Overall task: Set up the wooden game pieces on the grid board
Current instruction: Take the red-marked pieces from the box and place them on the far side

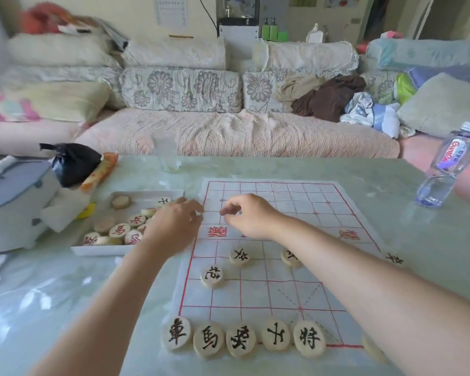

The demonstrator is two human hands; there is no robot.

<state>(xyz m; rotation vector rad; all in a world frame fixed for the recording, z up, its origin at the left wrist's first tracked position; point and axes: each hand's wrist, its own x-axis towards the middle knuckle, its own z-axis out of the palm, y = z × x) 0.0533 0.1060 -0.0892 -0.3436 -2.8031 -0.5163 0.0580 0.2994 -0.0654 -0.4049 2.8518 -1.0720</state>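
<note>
The grid board (255,294) lies flat on the table (418,267), nearer its near edge. A row of five black-lettered pieces (239,339) stands along the board's near line. Three more pieces (211,276) sit a few lines further in.

The loose pieces (120,229), several lettered in red, lie heaped in a shallow white tray (101,249). The tray is just beside the board's left edge, toward the table's left side.

The left hand (174,226) hangs over the tray's right end, its fingers curled at the board's edge. Something pale shows at its fingertips, but I cannot tell whether it grips a piece. The right hand (250,215) hovers over the board's middle lines, its thumb and forefinger drawn close. I cannot tell whether anything is pinched there either.

The supply lies to the left of both hands, and the left hand is plainly nearer to it. The discs are round, so they have no long axis to line up. The next placement probably belongs on the far half, which I judge the right hand reaches more easily.
</note>
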